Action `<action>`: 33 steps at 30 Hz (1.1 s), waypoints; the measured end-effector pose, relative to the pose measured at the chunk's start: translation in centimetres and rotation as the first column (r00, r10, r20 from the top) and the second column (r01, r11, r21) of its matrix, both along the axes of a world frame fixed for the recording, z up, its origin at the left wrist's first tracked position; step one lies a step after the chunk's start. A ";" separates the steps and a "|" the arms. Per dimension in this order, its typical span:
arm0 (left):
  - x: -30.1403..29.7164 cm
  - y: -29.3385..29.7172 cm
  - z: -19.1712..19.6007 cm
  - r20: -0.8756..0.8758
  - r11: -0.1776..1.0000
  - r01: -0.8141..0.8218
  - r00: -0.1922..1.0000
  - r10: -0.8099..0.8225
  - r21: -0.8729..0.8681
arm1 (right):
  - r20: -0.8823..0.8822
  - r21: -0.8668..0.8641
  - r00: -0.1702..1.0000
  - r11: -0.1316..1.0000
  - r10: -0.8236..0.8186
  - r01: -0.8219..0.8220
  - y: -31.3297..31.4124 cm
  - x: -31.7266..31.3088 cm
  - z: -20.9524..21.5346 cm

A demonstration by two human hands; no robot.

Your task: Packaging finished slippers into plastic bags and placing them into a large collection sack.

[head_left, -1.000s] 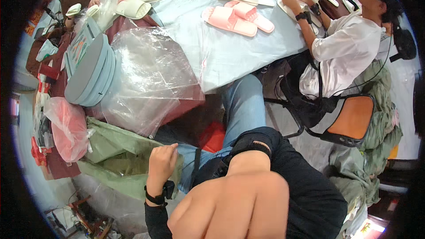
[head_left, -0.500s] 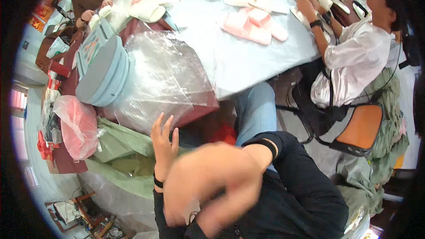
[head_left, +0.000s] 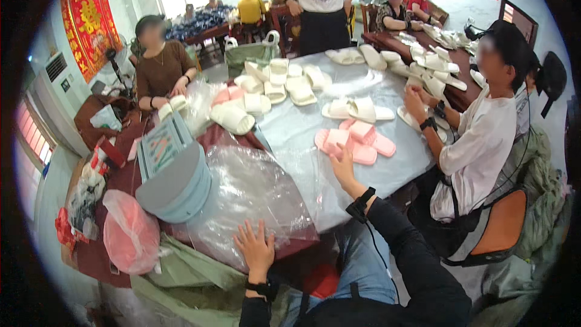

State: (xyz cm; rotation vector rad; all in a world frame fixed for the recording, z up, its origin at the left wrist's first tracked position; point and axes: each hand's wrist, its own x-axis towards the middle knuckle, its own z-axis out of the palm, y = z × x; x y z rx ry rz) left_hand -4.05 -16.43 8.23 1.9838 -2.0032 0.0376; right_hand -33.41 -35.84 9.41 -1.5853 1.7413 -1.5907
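Note:
My left hand [head_left: 255,251] is open, fingers spread, at the near edge of a clear plastic bag [head_left: 254,184] lying on the dark red tabletop. Whether it presses on the film or hovers is hard to tell. Stretched forward, my right hand [head_left: 343,169] has its fingertips at the near side of the pink slippers [head_left: 381,144]. Its fingers look extended, and I cannot see a grip on a slipper. Just behind the pink ones sit white slippers [head_left: 362,109] on the pale grey sheet [head_left: 290,142].
Grey-blue bags [head_left: 175,188] are stacked left of the plastic. A pink bundle in plastic [head_left: 130,224] stands at the table's left edge. Many cream slippers [head_left: 278,72] lie at the back. A person in a white shirt [head_left: 490,127] sits right, handling a slipper; a person in brown [head_left: 160,66] is far left.
My right hand, blurred close to the camera before, has reached forward to the pink slippers. My left hand now lies lower against the bag's near edge. The view has tilted up, showing more of the room.

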 end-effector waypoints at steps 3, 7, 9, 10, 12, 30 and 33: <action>-0.1 0.1 0.0 -0.004 1.000 -0.001 1.000 0.001 0.005 | 0.155 0.150 0.983 0.981 0.103 -0.126 -2.4 -1.7 -0.5; -0.3 0.1 -0.4 0.021 0.999 -0.025 0.999 0.026 -0.035 | 0.308 0.176 0.933 0.952 0.189 -0.251 -4.7 -2.5 -1.3; -0.2 -0.2 -0.5 0.026 0.998 -0.019 0.999 0.021 -0.054 | 0.371 0.204 0.908 0.937 0.195 -0.285 -4.7 -2.3 -1.6; -0.3 -0.4 -0.5 0.025 0.998 -0.018 0.999 0.019 -0.065 | 0.439 0.237 0.887 0.933 0.146 -0.271 -4.6 -2.3 -1.7; -0.4 -0.4 -0.3 0.017 0.998 -0.010 1.000 0.011 -0.067 | 0.503 0.270 0.860 0.928 0.091 -0.256 -4.2 -2.7 -1.8; -0.2 0.0 -0.2 0.013 0.998 -0.031 0.999 0.032 -0.057 | 0.835 0.264 0.550 0.897 -0.028 -0.355 -4.3 -10.0 1.2; -0.8 -0.5 0.1 0.015 0.998 -0.006 1.000 0.007 -0.062 | 0.855 0.182 0.517 0.911 0.039 -0.369 -5.6 -11.8 -0.9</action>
